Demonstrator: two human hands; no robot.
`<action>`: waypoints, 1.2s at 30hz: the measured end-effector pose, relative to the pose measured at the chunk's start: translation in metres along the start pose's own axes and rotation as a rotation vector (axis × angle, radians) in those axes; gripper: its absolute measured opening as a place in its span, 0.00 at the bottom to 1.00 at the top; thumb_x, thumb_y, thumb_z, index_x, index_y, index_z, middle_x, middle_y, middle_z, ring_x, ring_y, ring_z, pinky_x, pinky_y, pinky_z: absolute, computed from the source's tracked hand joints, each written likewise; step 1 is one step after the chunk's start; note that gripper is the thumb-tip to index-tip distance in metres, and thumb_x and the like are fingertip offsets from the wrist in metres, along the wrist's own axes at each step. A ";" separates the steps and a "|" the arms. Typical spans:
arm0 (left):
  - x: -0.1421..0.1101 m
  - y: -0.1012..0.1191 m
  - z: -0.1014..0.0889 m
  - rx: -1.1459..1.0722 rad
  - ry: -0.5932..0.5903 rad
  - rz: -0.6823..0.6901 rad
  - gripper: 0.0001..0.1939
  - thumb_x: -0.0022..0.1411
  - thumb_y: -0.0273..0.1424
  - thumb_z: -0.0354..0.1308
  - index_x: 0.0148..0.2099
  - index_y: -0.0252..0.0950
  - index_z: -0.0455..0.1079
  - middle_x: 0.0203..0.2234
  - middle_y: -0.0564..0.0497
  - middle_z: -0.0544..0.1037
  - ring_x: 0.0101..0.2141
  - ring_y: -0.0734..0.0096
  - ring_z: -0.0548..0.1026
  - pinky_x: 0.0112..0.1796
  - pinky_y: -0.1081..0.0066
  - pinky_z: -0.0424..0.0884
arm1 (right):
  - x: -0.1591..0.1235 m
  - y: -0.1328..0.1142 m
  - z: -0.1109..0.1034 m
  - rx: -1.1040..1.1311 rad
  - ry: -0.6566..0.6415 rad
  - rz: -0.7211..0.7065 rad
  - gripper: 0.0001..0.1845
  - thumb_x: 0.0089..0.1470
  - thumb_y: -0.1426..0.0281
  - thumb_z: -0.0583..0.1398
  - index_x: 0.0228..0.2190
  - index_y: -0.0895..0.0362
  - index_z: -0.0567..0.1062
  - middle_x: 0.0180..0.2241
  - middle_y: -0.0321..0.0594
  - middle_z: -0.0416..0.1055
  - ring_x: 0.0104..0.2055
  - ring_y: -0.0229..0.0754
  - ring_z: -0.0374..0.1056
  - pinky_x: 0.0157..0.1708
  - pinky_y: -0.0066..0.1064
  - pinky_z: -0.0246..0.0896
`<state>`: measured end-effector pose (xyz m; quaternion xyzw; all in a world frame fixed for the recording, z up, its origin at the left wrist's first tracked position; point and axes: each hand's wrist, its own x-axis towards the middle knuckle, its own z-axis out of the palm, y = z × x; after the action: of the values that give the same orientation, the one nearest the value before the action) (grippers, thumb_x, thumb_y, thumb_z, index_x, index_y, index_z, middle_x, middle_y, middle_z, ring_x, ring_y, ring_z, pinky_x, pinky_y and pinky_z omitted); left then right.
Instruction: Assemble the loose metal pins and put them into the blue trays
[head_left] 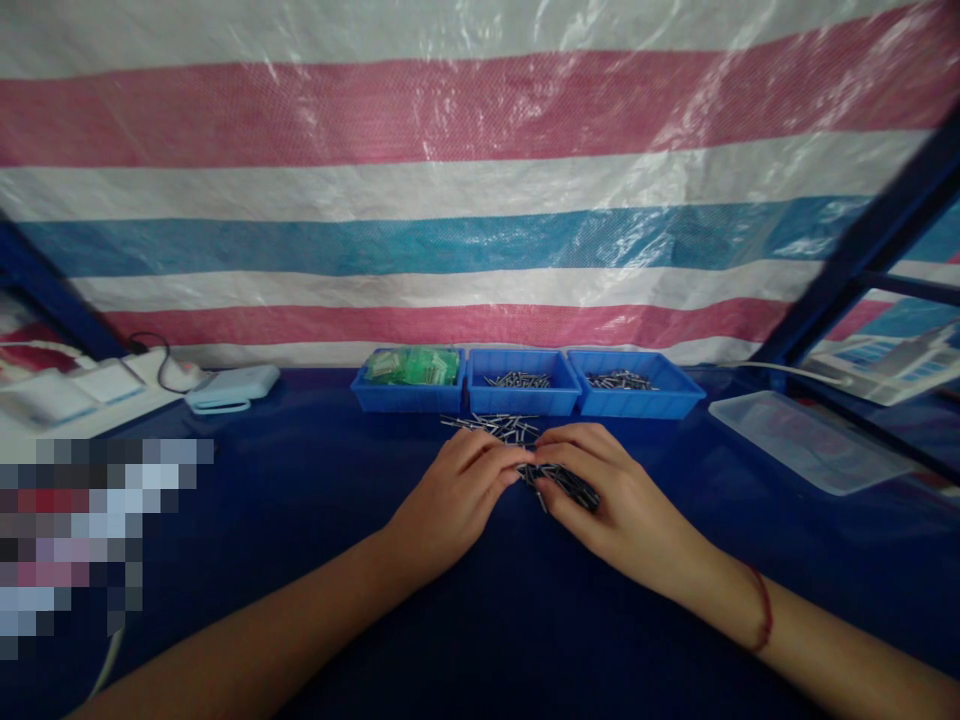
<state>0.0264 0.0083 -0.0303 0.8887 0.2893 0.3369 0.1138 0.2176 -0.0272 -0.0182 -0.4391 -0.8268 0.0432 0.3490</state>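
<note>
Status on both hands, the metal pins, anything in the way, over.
Right hand curled over metal pins, left hand close beside; grips unclear. More pins scattered just short of middle blue bin. Only loose pins seen between hands and bin.

From far away, I see what looks like a workshop. Two blue bins (pixel 525 403) of little metal pins (pixel 523 381) sit on a blue table (pixel 480 640).

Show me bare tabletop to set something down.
Bare patches: between the light-blue item and the leftmost tray; between the right hand and the translucent lid; between the forearms. Crowded: from the left hand and loose metal pieces back to all three trays.
</note>
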 end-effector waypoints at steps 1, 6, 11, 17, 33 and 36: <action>-0.001 0.001 0.000 -0.032 0.009 0.029 0.10 0.67 0.27 0.44 0.46 0.38 0.65 0.37 0.48 0.72 0.40 0.68 0.69 0.43 0.66 0.66 | 0.000 -0.001 0.000 0.005 -0.007 -0.009 0.09 0.53 0.74 0.56 0.37 0.55 0.72 0.39 0.43 0.70 0.44 0.44 0.65 0.44 0.41 0.63; -0.006 0.006 0.001 -0.237 0.056 0.064 0.02 0.64 0.29 0.52 0.39 0.37 0.65 0.34 0.51 0.73 0.37 0.72 0.72 0.40 0.72 0.68 | 0.000 -0.006 0.001 0.070 -0.021 -0.051 0.08 0.53 0.71 0.58 0.37 0.55 0.71 0.39 0.42 0.71 0.44 0.44 0.65 0.43 0.39 0.63; -0.006 0.009 0.000 -0.248 0.130 0.055 0.02 0.62 0.30 0.55 0.36 0.38 0.67 0.33 0.51 0.73 0.36 0.70 0.72 0.39 0.70 0.68 | -0.001 -0.006 0.000 0.186 0.018 -0.049 0.04 0.56 0.72 0.56 0.34 0.54 0.72 0.35 0.40 0.71 0.40 0.41 0.66 0.40 0.36 0.64; -0.004 0.006 0.003 -0.268 0.092 -0.110 0.02 0.61 0.29 0.55 0.38 0.37 0.67 0.31 0.52 0.74 0.34 0.72 0.72 0.38 0.71 0.68 | -0.003 -0.006 0.000 0.280 0.130 0.069 0.02 0.54 0.71 0.57 0.32 0.54 0.71 0.33 0.39 0.70 0.37 0.40 0.68 0.37 0.33 0.65; -0.002 0.007 0.001 -0.263 -0.037 -0.074 0.05 0.62 0.30 0.53 0.40 0.37 0.69 0.33 0.51 0.76 0.36 0.70 0.73 0.39 0.70 0.68 | -0.003 -0.014 0.001 0.383 0.143 0.114 0.03 0.54 0.70 0.58 0.31 0.54 0.73 0.30 0.38 0.71 0.32 0.38 0.69 0.32 0.30 0.67; -0.001 0.008 0.001 -0.268 -0.039 -0.080 0.05 0.62 0.30 0.53 0.38 0.37 0.69 0.33 0.51 0.75 0.35 0.70 0.73 0.38 0.71 0.67 | -0.004 -0.014 0.001 0.383 0.143 0.104 0.04 0.54 0.71 0.58 0.32 0.54 0.73 0.31 0.39 0.71 0.34 0.38 0.69 0.32 0.31 0.68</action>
<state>0.0294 0.0014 -0.0286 0.8597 0.2747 0.3503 0.2504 0.2086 -0.0389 -0.0159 -0.4087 -0.7529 0.1864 0.4810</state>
